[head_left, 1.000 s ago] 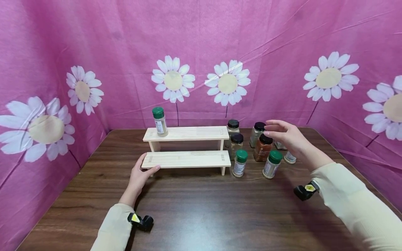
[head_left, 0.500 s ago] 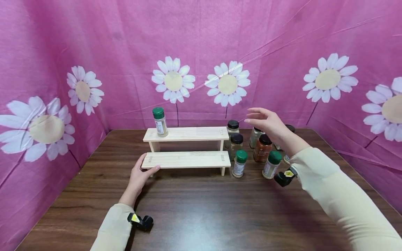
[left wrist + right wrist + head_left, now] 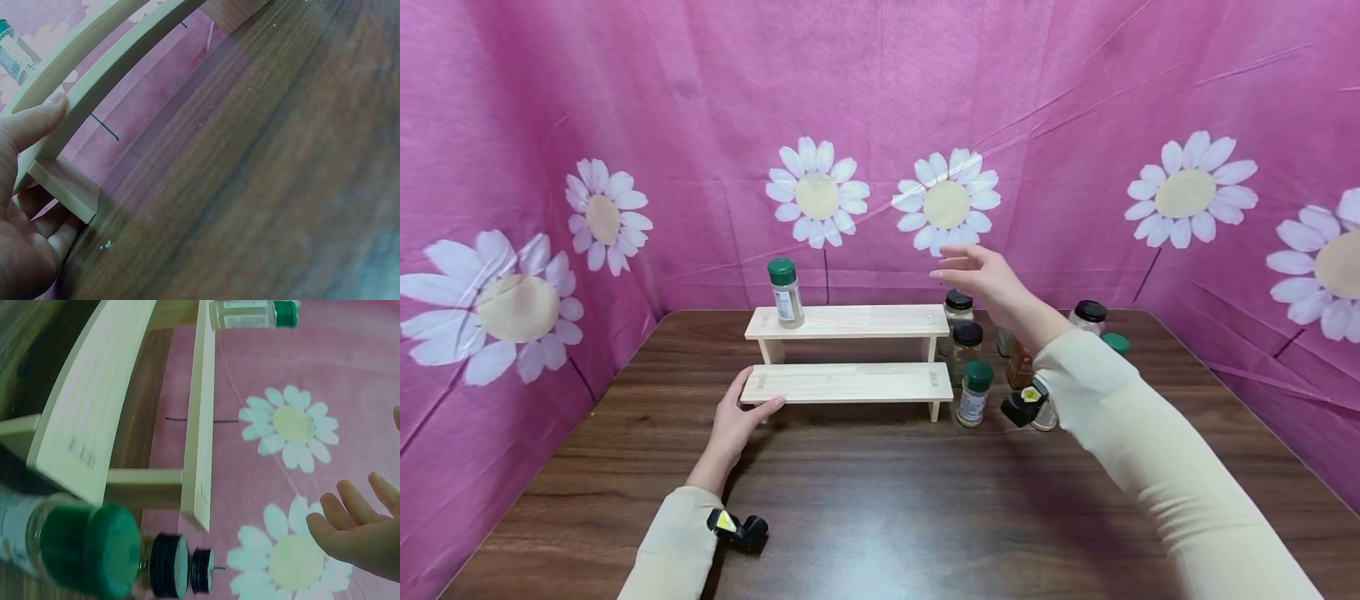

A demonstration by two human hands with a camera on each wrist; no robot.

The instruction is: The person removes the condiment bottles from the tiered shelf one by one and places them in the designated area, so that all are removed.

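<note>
A two-tier pale wooden shelf rack stands on the table. My left hand grips the left end of its lower tier; in the left wrist view the thumb lies along the board's edge and the fingers bend round the leg. On the left of the upper tier stands a green-capped spice jar. My right hand is raised beyond the rack's right end with fingers apart and holds nothing. It overlaps the black-capped jars behind it in the head view.
Right of the rack several spice jars stand on the brown wooden table: a green-capped one in front, a black-capped one farther right, and a red-brown one partly behind my right sleeve. A pink daisy-print cloth hangs behind.
My right hand has moved left and slightly up from over the jars toward the rack's upper tier, with nothing in it. My left hand stays on the rack.
</note>
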